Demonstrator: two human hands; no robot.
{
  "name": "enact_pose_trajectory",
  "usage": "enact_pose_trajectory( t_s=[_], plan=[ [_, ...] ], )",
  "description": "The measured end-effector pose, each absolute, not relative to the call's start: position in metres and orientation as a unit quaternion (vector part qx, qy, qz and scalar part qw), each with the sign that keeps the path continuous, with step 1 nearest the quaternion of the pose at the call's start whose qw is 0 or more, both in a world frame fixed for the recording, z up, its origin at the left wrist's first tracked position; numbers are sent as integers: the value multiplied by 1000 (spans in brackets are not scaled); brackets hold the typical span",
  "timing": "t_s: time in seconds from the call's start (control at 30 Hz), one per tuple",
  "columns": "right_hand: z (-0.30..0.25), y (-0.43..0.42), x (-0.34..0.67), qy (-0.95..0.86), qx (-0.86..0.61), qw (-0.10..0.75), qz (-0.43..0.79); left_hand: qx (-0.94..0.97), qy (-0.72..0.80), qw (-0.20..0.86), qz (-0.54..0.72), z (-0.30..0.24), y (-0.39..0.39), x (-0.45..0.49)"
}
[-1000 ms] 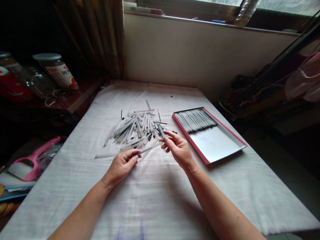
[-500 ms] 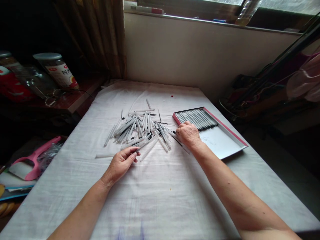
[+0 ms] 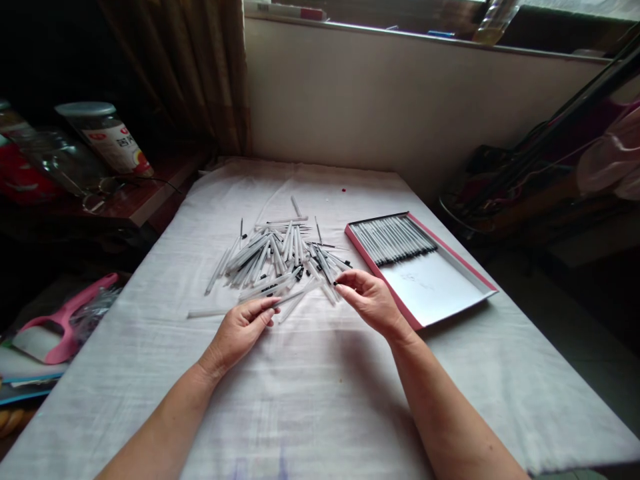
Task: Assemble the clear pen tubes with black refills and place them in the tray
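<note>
My left hand (image 3: 246,329) is closed in a pinch on a translucent pen barrel (image 3: 297,293), its free end slanting up to the right. My right hand (image 3: 369,299) pinches a small black pen part (image 3: 337,283) between thumb and fingertips, a short way right of that barrel's end. Just beyond both hands lies a loose heap of pen parts (image 3: 257,257): clear barrels, dark refills and small black pieces. To the right, a shallow red-edged box (image 3: 430,300) holds a neat row of pens (image 3: 395,239) along its far side.
A white cloth covers the table (image 3: 310,400). On the left stand a dark side table with a lidded jar (image 3: 117,143), a glass jar and eyeglasses (image 3: 97,197). Below it is a pink-handled item (image 3: 65,320). A wall (image 3: 360,100) rises behind, with a windowsill above.
My right hand has moved left and nearer to me from the box's edge, with a small black part now in its fingertips. My left hand keeps the barrel in nearly the same place.
</note>
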State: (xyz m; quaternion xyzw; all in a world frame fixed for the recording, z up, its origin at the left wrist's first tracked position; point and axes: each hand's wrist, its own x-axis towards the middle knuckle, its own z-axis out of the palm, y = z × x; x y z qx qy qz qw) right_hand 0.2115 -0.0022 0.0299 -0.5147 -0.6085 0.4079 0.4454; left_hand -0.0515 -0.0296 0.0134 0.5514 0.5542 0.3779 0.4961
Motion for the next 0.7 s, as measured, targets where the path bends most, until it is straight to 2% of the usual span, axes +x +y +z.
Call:
enact_pose_trajectory(
  t_s=[0.33,0.57,0.7],
  plan=[
    [20,-11,196,-567,-509,491,421,630,542,429,355,11,-30,-51],
    [20,-13,199,-625,-492,478,372,672,542,383,328,9,-29,-52],
    [23,-13,206,-682,-478,443,332,681,542,372,324,10,-30,-52]
  ],
)
